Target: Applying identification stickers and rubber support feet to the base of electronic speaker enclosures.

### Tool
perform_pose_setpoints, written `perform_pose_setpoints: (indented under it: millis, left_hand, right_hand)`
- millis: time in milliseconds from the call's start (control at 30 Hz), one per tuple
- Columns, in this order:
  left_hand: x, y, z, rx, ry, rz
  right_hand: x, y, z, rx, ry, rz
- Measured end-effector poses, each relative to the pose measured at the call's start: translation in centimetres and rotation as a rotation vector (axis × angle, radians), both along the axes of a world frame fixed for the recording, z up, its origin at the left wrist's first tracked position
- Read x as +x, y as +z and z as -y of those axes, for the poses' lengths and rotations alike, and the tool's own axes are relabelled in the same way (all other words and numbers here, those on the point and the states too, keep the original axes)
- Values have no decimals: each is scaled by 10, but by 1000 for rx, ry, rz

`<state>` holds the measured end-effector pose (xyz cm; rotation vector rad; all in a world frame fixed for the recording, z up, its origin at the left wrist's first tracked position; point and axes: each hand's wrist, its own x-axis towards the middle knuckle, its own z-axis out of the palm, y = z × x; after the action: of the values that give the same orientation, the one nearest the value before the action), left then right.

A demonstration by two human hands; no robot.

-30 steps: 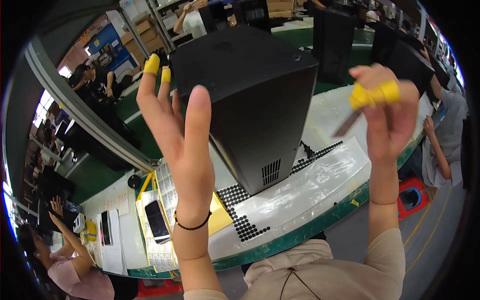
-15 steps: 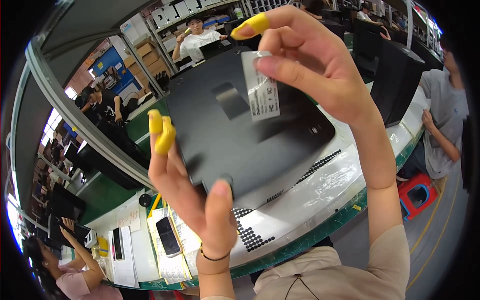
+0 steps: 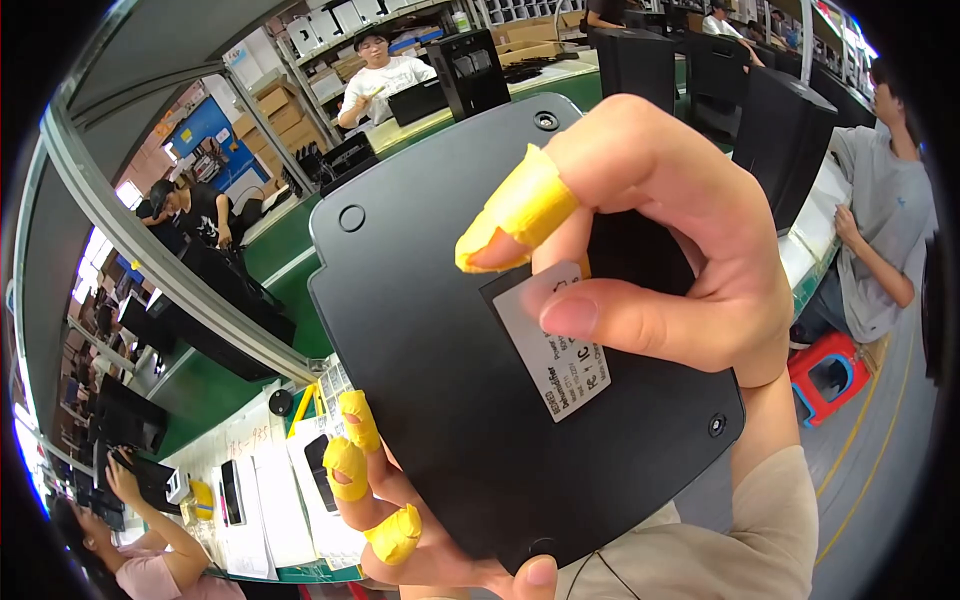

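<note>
The right hand has thumb and finger together on a pale label, at or just above the black casing's face, contact unclear; the left hand clasps its lower-left edge; better to square the label, then smooth outward; the counter lies beyond.

Appliance, dark grey, round-cornered; flat base tilted toward camera. Label, silver, printed, rectangular; slanted over base's middle.

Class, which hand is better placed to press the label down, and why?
Probably the right hand: it pinches the silver label over the black casing, while the left hand supports the casing's lower end.
</note>
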<state>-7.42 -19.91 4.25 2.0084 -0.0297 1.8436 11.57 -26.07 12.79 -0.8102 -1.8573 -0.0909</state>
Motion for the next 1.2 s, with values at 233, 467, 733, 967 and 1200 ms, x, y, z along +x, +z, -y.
perform_pose_setpoints:
  millis: [233,467,733,967,1200]
  left_hand:
    - [-9,-3,1,-2,-6,-67]
    - [-14,-9,-1,-39,4,-72]
    - [-15,-8,0,-16,-20,-113]
    - [-11,-9,2,-1,-5,-82]
    - [-13,-15,2,-121,4,-101]
  right_hand:
    - [-1,-1,3,-4,-4,12]
    - [-4,-2,1,16,3,-7]
    - [-3,-2,2,3,-38,27]
    - [-5,-1,2,27,-64,37]
    - [-5,-5,2,11,-61,-11]
